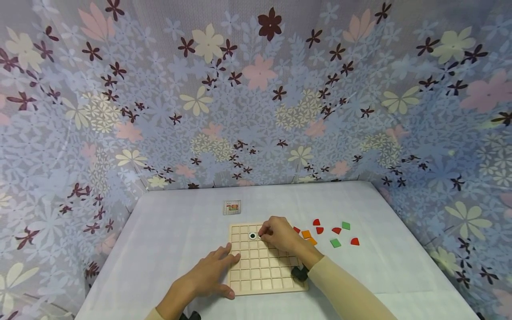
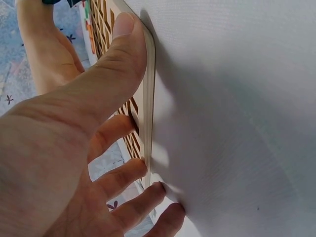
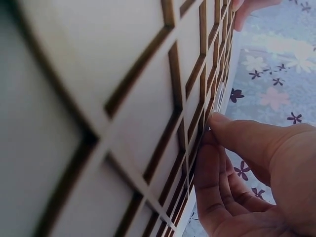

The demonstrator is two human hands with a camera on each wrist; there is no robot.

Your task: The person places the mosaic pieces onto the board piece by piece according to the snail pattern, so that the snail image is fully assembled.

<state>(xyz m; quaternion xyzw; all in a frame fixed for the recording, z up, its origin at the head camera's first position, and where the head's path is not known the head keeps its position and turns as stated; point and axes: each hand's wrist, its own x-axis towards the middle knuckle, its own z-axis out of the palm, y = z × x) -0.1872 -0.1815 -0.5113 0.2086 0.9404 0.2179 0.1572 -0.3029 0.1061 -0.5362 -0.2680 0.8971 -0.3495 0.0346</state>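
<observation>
A wooden grid board [image 1: 255, 263] lies on the table, with a white tile bearing a black dot [image 1: 253, 236] in a cell of its upper part. Just right of that tile, my right hand [image 1: 282, 235] pinches a small white-edged piece between thumb and forefinger at the grid; the fingers hide most of it. In the right wrist view the thumb and fingertips of my right hand [image 3: 247, 170] meet close to the grid surface. My left hand [image 1: 210, 272], fingers spread, rests along the board's left edge, also seen in the left wrist view, where the thumb of the hand [image 2: 94, 94] lies on the rim.
Right of the board lie several red pieces [image 1: 354, 241], orange pieces [image 1: 306, 234] and green pieces [image 1: 346, 226]. A small picture card [image 1: 232, 207] lies beyond the board on the white-covered table [image 1: 180, 222]. Flowered cloth [image 1: 256, 111] hangs behind and at both sides.
</observation>
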